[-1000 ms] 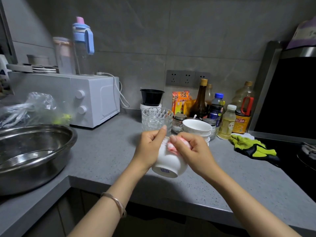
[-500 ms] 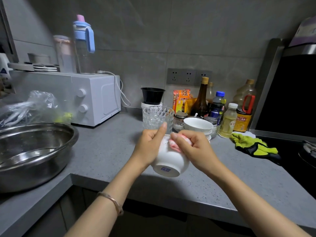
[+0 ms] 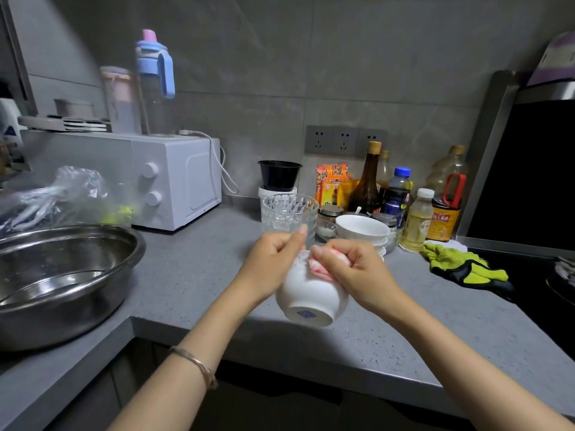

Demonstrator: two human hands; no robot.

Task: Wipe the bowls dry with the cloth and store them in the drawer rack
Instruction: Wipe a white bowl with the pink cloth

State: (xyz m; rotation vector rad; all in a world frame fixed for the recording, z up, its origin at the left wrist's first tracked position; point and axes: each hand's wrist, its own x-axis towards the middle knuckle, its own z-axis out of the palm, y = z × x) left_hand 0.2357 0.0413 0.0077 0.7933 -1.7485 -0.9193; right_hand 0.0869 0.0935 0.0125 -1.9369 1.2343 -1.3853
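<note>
A white ceramic bowl [image 3: 311, 290] is held above the front edge of the grey countertop [image 3: 193, 269], tipped so its foot with a blue mark faces the camera. The left hand [image 3: 270, 265] is closed around its left rim, thumb up. The right hand [image 3: 354, 272] grips a bunched pink cloth [image 3: 320, 270] pressed against the bowl's upper side. Just behind stand stacked white bowls [image 3: 362, 230] and a cut-glass bowl [image 3: 289, 209].

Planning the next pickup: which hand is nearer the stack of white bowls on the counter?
Right. The right hand, wiping with the pink cloth, sits just in front of the stacked bowls; the left hand is further left, by the glass bowl.
</note>
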